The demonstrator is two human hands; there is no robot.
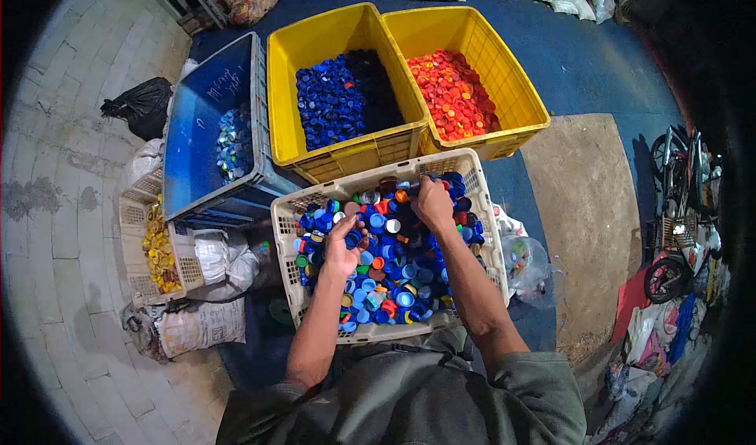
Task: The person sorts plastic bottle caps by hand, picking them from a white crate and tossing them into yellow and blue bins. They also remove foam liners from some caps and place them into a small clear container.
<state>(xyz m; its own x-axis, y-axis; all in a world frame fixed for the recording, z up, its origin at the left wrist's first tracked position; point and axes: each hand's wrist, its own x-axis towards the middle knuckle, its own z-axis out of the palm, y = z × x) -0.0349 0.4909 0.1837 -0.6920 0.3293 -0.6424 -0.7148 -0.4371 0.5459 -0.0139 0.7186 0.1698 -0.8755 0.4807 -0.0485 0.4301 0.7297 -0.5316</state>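
Observation:
A cream perforated crate (490, 244) full of mixed bottle caps (386, 268), mostly blue with some red, white and green, is in front of my body. My left hand (342, 248) is over the left part of the caps, palm turned up and fingers curled near a blue cap; what lies in it is hard to tell. At the crate's far side my right hand (432, 202) reaches down into the caps, its fingers bent and the fingertips partly hidden, so any cap in them cannot be made out.
Beyond the crate are a yellow bin (285, 90) of blue caps and another yellow bin (512, 83) of red caps. A blue bin (189, 130) and a crate (130, 248) of yellow caps are at left. A bicycle (669, 279) stands far right.

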